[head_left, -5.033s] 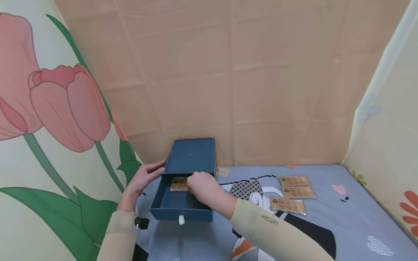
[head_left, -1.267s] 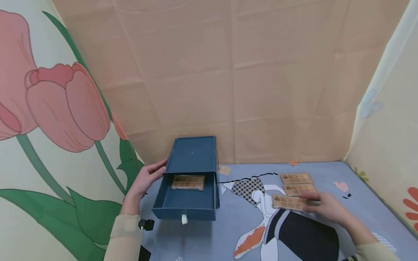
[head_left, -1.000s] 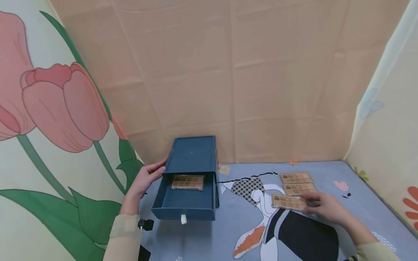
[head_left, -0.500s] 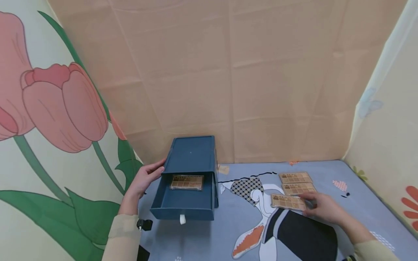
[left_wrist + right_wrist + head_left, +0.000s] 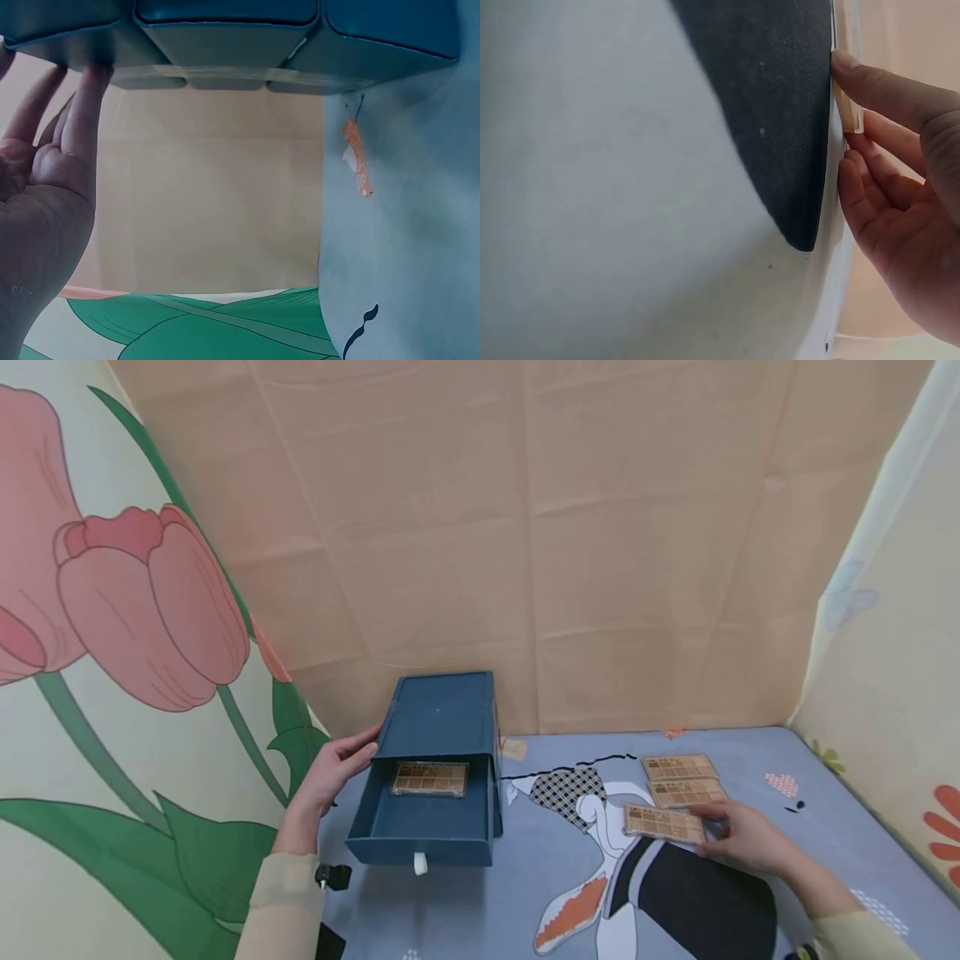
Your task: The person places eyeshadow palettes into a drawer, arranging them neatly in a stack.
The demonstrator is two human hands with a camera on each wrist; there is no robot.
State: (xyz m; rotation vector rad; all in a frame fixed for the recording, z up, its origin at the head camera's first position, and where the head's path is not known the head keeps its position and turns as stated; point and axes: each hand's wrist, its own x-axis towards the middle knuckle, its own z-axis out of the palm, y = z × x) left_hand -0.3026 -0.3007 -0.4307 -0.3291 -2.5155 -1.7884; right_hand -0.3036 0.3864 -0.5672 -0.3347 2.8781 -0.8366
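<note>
One blue cloth-covered table [image 5: 517, 893], and on it a dark blue box [image 5: 442, 714] with its drawer [image 5: 450, 853] sticking well out the front. Left hand [image 5: 327, 778] has its fingers stretched against the box's side, just touching, not gripping. Right hand [image 5: 750, 839] is pinching the right end of the nearest palette [image 5: 660, 823], over to the right of the box; can't tell if it's flat on the cloth or slightly raised. Two more palettes [image 5: 688, 792] lie right behind it, and a fourth palette [image 5: 430, 779] sits toward the back of the drawer. Smallest bit: the white tab [image 5: 420, 863] on the drawer front

What I'd worry about: that pinch is only at one end, so a quick lift could make the palette swivel or slip (those covers look slick to me). Also, pressing down on the drawer's overhang could tip the box
</note>
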